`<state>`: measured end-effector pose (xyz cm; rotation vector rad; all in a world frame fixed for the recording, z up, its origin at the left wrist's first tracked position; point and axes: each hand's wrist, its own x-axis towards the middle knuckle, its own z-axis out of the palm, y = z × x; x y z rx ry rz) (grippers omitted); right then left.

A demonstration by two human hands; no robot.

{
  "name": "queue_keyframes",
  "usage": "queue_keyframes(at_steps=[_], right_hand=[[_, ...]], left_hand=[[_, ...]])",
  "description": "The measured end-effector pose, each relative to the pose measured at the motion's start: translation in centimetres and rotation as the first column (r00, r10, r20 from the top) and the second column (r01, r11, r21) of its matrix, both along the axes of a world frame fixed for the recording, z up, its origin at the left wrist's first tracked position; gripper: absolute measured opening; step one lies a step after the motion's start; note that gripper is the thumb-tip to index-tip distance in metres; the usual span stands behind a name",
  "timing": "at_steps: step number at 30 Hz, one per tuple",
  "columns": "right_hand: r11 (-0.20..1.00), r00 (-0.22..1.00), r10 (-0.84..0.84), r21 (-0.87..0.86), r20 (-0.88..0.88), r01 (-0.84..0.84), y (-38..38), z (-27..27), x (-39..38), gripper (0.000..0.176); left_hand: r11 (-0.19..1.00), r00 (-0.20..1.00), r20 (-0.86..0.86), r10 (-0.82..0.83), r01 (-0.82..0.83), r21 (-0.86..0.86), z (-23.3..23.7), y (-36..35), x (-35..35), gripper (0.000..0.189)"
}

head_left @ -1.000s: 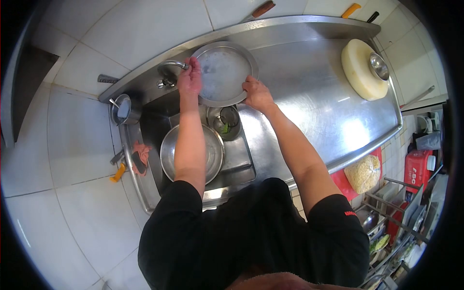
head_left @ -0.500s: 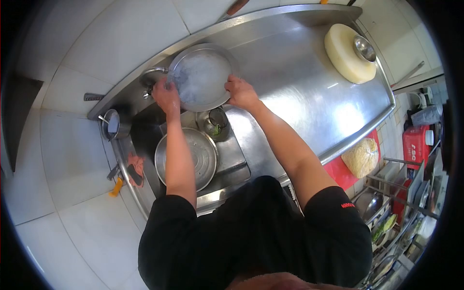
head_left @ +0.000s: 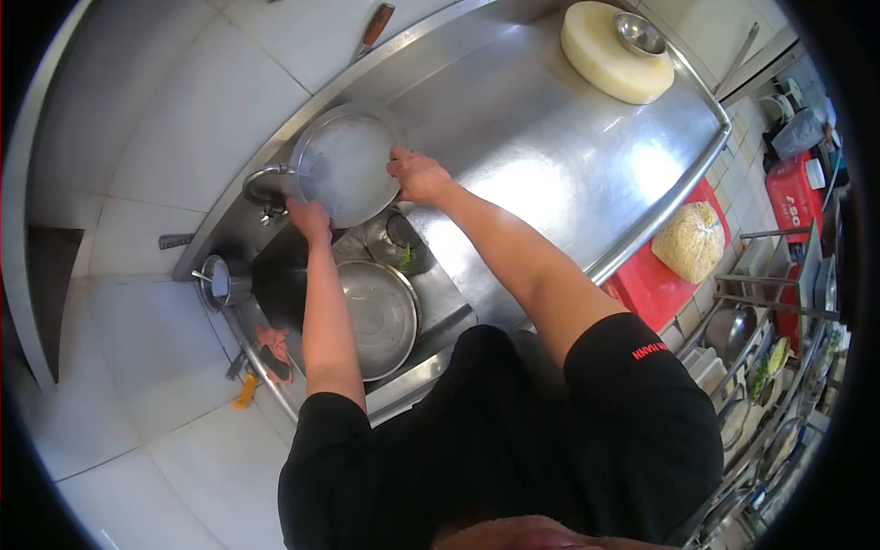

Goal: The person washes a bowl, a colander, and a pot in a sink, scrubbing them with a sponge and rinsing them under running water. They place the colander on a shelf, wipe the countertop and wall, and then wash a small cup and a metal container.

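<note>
Beneath the curved tap (head_left: pixel 263 183), a round metal basin (head_left: pixel 353 170) with cloudy water in it is held between my two hands. My left hand (head_left: pixel 310 218) is closed on its near-left rim, close to the tap handle. The right-hand rim is gripped by my right hand (head_left: pixel 419 174), fingers curled over the edge. Just below the basin stands a round container (head_left: pixel 401 243) with a bit of green inside. A wide, round metal pan (head_left: pixel 380 316) lies in the sink, partly covered by my left forearm.
A thick round cutting board (head_left: pixel 605 55) carries a small metal bowl (head_left: pixel 640 35) at the far end of the steel counter (head_left: pixel 513 119). A small pot (head_left: pixel 225 280) stands at the sink's left corner. To the right are a bag of pale noodle-like food (head_left: pixel 687 243) and a crowded rack (head_left: pixel 779 307).
The camera view has turned, shifting the counter within it. The splashing white water in the basin has calmed. Both hands still hold its rim.
</note>
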<state>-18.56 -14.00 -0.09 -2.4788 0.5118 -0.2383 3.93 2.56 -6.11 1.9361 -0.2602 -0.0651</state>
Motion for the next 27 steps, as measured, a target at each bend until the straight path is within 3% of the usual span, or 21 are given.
queue_keyframes(at_steps=[2, 5, 7, 11, 18, 21, 24, 27], right_hand=[[1.0, 1.0, -0.004, -0.001, 0.027, 0.004, 0.0, -0.5, 0.1, 0.046], [1.0, 1.0, -0.008, 0.03, 0.004, 0.008, 0.1, -0.1, 0.0, 0.047], [0.999, 1.0, -0.011, 0.043, -0.006, 0.011, 0.1, 0.1, 0.0, 0.047], [0.999, 1.0, -0.018, 0.042, 0.009, 0.018, 0.2, -0.2, 0.0, 0.047], [0.998, 0.999, -0.03, 0.053, 0.012, 0.03, 0.2, -0.1, -0.1, 0.048], [0.998, 0.999, -0.028, 0.061, 0.041, 0.025, 0.1, -0.5, -0.2, 0.047], [0.998, 0.995, 0.001, 0.06, 0.097, -0.007, -0.1, -0.5, -0.5, 0.047], [0.999, 0.996, -0.014, 0.033, 0.083, 0.011, 0.0, -0.7, -0.3, 0.047]], left_hand=[[0.999, 0.999, 0.053, 0.002, -0.004, 0.038, 0.5, 0.0, -0.6, 0.058], [0.999, 0.989, -0.143, 0.027, -0.023, 0.035, 6.0, -0.9, -4.3, 0.059], [0.999, 0.996, -0.093, 0.017, -0.012, 0.046, 0.0, -0.3, 0.2, 0.059], [0.994, 0.997, 0.067, 0.048, -0.054, 0.098, -2.0, 0.0, 1.4, 0.054], [0.983, 0.995, 0.059, 0.076, -0.085, 0.165, 0.3, -0.4, -0.4, 0.053], [0.992, 0.992, -0.113, 0.056, -0.043, 0.116, 4.3, -0.7, -3.0, 0.051], [0.996, 0.975, -0.221, -0.015, 0.035, 0.086, 6.0, -0.7, -3.9, 0.065], [0.996, 0.993, -0.118, -0.03, 0.04, 0.084, 3.3, -0.4, -2.1, 0.065]])
